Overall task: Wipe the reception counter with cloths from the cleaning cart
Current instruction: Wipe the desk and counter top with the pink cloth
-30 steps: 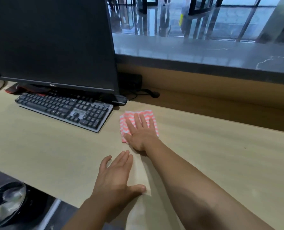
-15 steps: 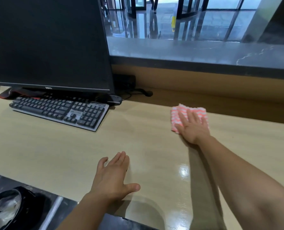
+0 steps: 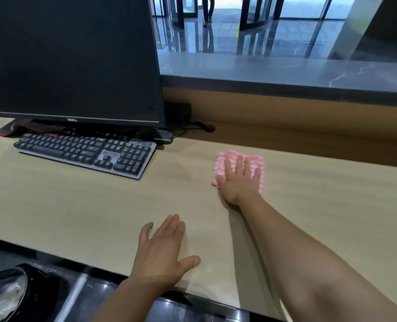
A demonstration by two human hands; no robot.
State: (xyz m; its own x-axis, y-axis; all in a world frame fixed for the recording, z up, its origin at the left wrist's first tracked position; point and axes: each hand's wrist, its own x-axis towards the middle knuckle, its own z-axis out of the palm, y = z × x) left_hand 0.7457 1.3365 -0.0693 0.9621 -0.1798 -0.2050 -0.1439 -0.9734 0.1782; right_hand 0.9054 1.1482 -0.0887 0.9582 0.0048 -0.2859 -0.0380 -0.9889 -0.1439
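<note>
Right hand (image 3: 239, 180) flat, pressing pink striped cloth (image 3: 227, 159) on counter (image 3: 76, 205), right of keyboard (image 3: 86, 152); left hand (image 3: 162, 254) flat, released, near edge.

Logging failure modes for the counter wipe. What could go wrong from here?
1. The right hand presses the cloth flat with straight fingers, not gripping it, so the cloth could slip or bunch mid-stroke.
2. A stroke leftward could knock the keyboard or snag the loose cable along the back edge.
3. The left hand rests flat on the counter, so that patch may get missed.
</note>
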